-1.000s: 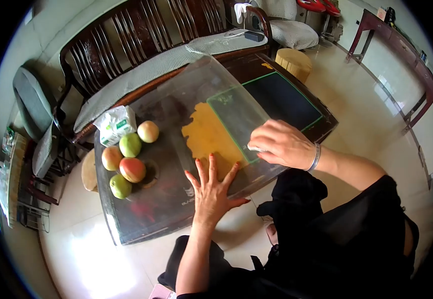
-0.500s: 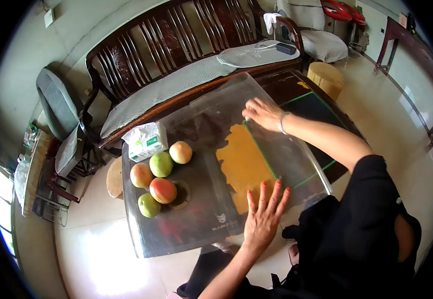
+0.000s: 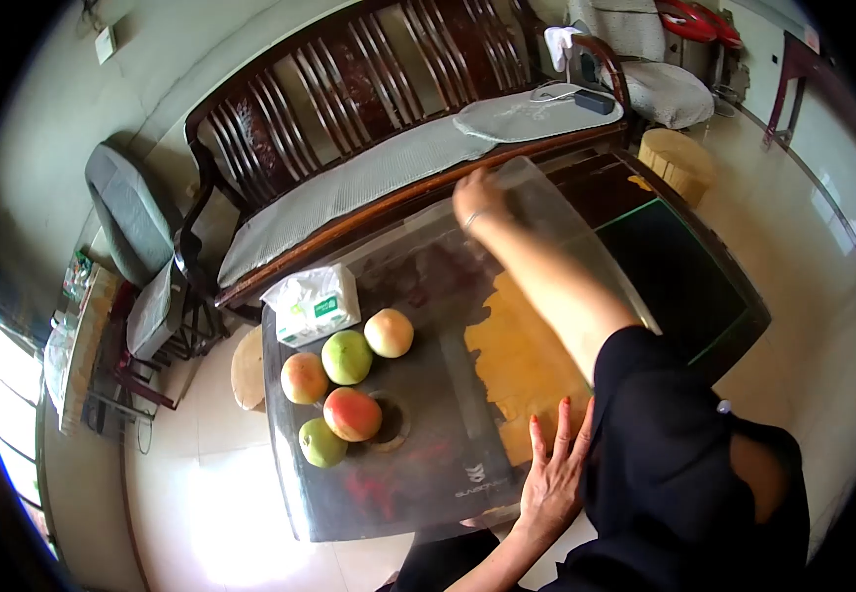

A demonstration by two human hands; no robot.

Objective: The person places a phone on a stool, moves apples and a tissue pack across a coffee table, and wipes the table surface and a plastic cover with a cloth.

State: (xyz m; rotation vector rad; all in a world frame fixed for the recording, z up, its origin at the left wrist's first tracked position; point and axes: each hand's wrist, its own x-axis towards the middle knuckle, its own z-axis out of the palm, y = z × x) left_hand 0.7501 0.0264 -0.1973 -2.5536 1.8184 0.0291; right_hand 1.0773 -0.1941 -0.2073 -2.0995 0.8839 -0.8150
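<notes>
My left hand [image 3: 551, 483] lies flat with fingers spread on the clear plastic cover [image 3: 438, 286] near the table's front edge, partly behind my right sleeve. Across the table, my right hand [image 3: 477, 194] is curled down over the far part of the cover. It is blurred, and whatever is in its fingers is hidden. Beneath the cover shows a mustard-yellow patch [image 3: 517, 355] with a ragged left edge. To the left sit several round fruits, among them a red-orange one [image 3: 353, 414] and a green one [image 3: 347, 357]. Behind them stands a tissue pack [image 3: 315, 306].
A dark wooden bench [image 3: 349, 99] with a grey pad runs along the table's far side. The table's dark right end [image 3: 684, 276] lies outside the cover. A round wooden stool [image 3: 677, 163] stands beyond it, and a grey chair [image 3: 132, 217] at the left.
My right hand has moved left and away from me across the cover, its forearm now crossing the yellow patch. My left hand stays flat near the front edge. The view has shifted slightly.
</notes>
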